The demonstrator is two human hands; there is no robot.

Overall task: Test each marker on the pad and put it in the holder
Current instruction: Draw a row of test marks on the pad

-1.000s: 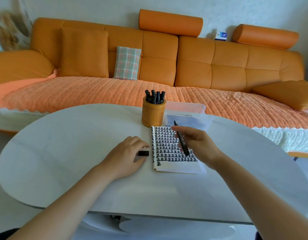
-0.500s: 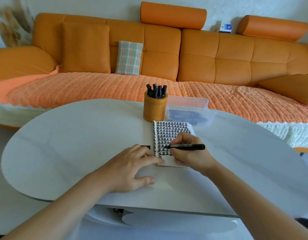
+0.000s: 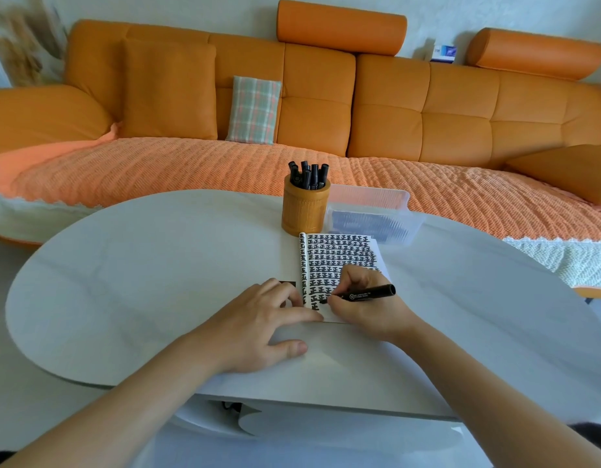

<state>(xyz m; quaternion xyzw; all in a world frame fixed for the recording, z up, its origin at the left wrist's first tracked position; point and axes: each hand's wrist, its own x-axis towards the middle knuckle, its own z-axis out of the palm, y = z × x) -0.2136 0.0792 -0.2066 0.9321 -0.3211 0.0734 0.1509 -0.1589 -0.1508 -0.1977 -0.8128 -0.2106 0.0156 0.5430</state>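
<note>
The marker (image 3: 366, 293), pinched in the right hand (image 3: 363, 305), now touches its tip to the pad (image 3: 339, 251) near the bottom; a second ago it was lifted. The left hand (image 3: 258, 325) lies flat on the pad corner. Testing is going on; the holder (image 3: 305, 211) comes next.

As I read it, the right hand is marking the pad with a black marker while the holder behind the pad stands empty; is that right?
Not quite: the holder is not empty; the head view shows several markers standing in it. The right hand does put a black marker to the pad.
</note>
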